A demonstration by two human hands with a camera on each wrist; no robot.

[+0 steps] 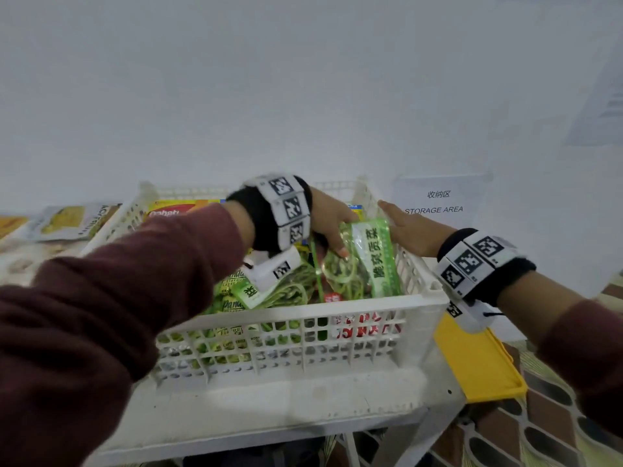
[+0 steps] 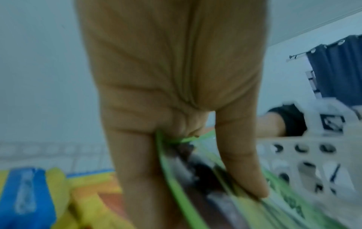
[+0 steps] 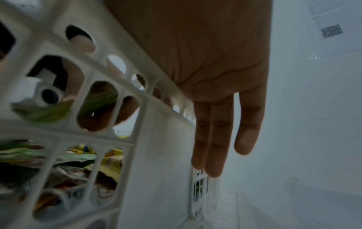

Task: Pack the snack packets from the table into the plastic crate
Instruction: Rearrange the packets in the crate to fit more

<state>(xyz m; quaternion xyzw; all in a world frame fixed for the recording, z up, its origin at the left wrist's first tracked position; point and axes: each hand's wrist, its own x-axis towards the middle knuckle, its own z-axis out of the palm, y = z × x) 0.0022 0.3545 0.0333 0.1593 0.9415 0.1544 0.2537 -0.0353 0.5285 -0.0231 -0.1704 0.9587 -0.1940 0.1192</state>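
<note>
While my left grip (image 1: 332, 227) pinches the green packet (image 1: 371, 261) between thumb and fingers, that packet hangs tilted just over the crate (image 1: 296, 335), above the packets piled inside. My right grip (image 1: 409, 227) lies released, fingers straight, against the crate's right rim, just right of the packet.

White slotted crate (image 1: 354, 306) on table, heaped with green, yellow, red packets, green packet (image 1: 374, 257) tilted upright at right wall, more packets (image 1: 64, 222) left on table.
</note>
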